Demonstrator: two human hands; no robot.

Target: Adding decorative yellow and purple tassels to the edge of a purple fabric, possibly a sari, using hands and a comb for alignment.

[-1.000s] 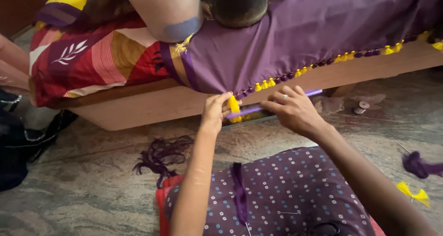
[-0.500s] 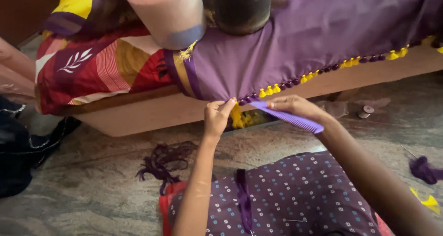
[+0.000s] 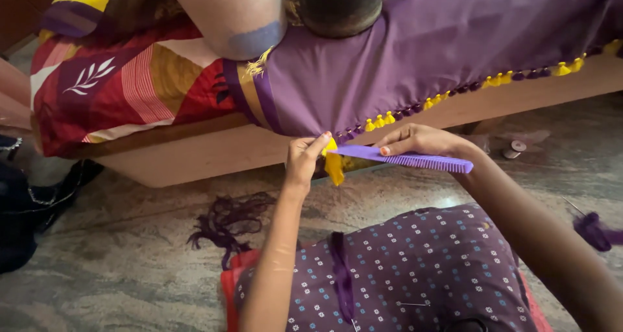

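Both bare forearms reach forward from the bottom of the view and converge near its middle. The left hand [image 3: 302,158] is raised, wrist bent slightly back, with thumb and forefinger pressed together in a pinch at the top and the remaining fingers curled into the palm. The right hand [image 3: 418,140] lies lower and flatter, back upward, fingers extended toward the left hand and closed in a light grip, its forearm running diagonally to the lower right corner.

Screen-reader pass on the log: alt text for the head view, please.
The left hand pinches a yellow tassel on the hem of a purple cloth, and the right hand holds a purple comb against it. The cloth hangs over a wooden ledge; loose purple threads lie on the floor.
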